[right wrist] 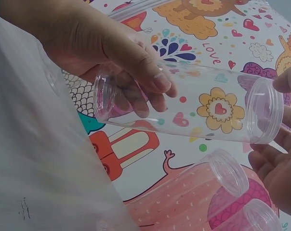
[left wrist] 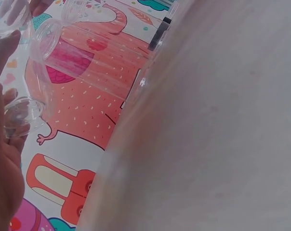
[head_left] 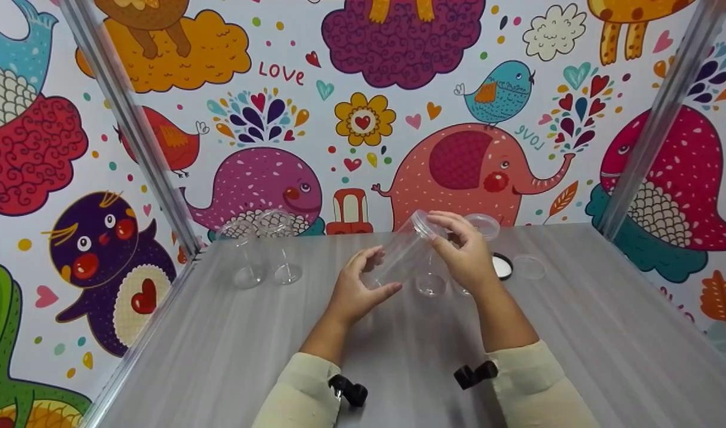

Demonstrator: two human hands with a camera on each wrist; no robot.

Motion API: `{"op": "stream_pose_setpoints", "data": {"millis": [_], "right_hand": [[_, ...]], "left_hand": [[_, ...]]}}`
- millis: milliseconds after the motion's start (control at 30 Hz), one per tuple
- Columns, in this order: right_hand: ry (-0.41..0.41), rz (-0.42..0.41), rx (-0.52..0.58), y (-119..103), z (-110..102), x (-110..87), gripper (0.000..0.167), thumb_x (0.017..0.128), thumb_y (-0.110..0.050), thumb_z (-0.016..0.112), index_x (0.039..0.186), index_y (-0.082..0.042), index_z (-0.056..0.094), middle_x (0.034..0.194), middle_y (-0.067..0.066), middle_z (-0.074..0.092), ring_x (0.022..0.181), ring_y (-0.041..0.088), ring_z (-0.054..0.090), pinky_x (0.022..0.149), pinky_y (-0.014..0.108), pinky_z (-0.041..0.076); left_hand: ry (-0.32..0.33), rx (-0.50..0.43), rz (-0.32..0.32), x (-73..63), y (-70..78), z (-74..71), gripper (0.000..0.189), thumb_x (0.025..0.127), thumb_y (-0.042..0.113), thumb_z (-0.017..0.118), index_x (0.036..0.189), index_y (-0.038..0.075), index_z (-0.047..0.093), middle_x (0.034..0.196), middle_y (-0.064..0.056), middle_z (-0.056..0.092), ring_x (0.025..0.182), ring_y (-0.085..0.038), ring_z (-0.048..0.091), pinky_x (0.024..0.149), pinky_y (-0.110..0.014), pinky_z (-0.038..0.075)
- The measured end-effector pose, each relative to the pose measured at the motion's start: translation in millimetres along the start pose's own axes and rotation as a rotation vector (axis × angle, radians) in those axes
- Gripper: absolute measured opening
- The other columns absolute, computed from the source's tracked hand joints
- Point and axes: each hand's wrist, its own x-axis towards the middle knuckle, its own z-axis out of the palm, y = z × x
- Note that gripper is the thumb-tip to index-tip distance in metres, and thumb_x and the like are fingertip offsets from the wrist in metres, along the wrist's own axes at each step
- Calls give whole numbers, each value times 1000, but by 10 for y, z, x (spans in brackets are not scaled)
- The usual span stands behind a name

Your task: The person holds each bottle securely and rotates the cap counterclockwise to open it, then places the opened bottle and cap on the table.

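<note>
A clear cylindrical plastic jar (head_left: 397, 257) is held tilted above the table, its threaded neck up and to the right. My left hand (head_left: 352, 288) grips its base, thumb on the near side and fingers round the far side. At the neck, the thumb and fingers of my right hand (head_left: 469, 254) hold the rim. The right wrist view shows the jar (right wrist: 184, 103) lying across between both hands, nothing visible inside. Whether a clear lid sits on the neck, I cannot tell. In the left wrist view only part of the left hand (left wrist: 6, 159) shows.
Two clear jars (head_left: 248, 274) (head_left: 287, 270) stand at the back left of the grey table (head_left: 232, 345). Behind my right hand stand two more, one jar (head_left: 430, 285) partly hidden. A black-rimmed white disc (head_left: 502, 266) and a clear disc (head_left: 529, 267) are to their right. A patterned wall stands behind.
</note>
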Motion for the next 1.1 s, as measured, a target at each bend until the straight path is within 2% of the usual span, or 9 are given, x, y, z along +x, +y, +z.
{"op": "stream_pose_setpoints", "data": {"millis": [133, 300, 500, 633, 800, 967, 1100], "right_hand": [[-6, 8, 6, 1, -1, -6, 35, 100, -14, 72, 134, -16, 75, 147, 2, 66, 129, 17, 59, 96, 19, 51], [-22, 19, 14, -4, -3, -5, 34, 101, -18, 72, 135, -18, 74, 148, 0, 65, 132, 17, 57, 98, 20, 51], [-13, 4, 4, -1, -3, 3, 36, 99, -20, 75, 135, -16, 74, 150, 2, 63, 134, 20, 57, 99, 24, 51], [39, 28, -85, -22, 2, 11, 41, 98, -30, 77, 136, -17, 73, 142, 6, 66, 119, 22, 61, 90, 28, 53], [90, 97, -198, -52, 11, 4, 47, 95, -44, 80, 134, -20, 74, 117, 10, 65, 94, 21, 58, 76, 28, 54], [85, 112, -161, -73, 15, -21, 45, 95, -44, 80, 132, -19, 76, 109, 11, 66, 92, 21, 57, 73, 23, 55], [71, 94, -80, -68, 12, -20, 40, 96, -35, 81, 132, -17, 76, 124, 10, 73, 99, 22, 62, 77, 17, 57]], "left_hand": [[-7, -3, 0, 6, -7, -5, 80, 80, 52, 91, 149, 28, 58, 143, 3, 66, 134, -28, 65, 116, -57, 53], [-2, 12, -2, 9, 0, -2, 78, 81, 48, 92, 149, 29, 58, 143, 3, 66, 133, -26, 65, 115, -52, 54], [0, -3, 3, 10, 6, -2, 76, 82, 43, 92, 148, 30, 58, 142, 4, 66, 133, -29, 65, 116, -56, 53], [-5, -5, 2, 9, 13, -5, 78, 82, 46, 92, 149, 27, 58, 144, 2, 67, 133, -25, 65, 116, -56, 53], [-14, 3, -3, -3, 37, -15, 82, 80, 55, 91, 150, 31, 57, 147, -1, 66, 134, -17, 64, 117, -50, 53], [-14, -7, 9, -6, 30, -19, 81, 80, 57, 90, 149, 31, 57, 147, 0, 66, 135, -22, 65, 117, -51, 53], [-10, -23, 16, 6, 16, -18, 80, 80, 55, 91, 149, 30, 58, 145, 1, 66, 135, -31, 64, 117, -56, 52]]}}
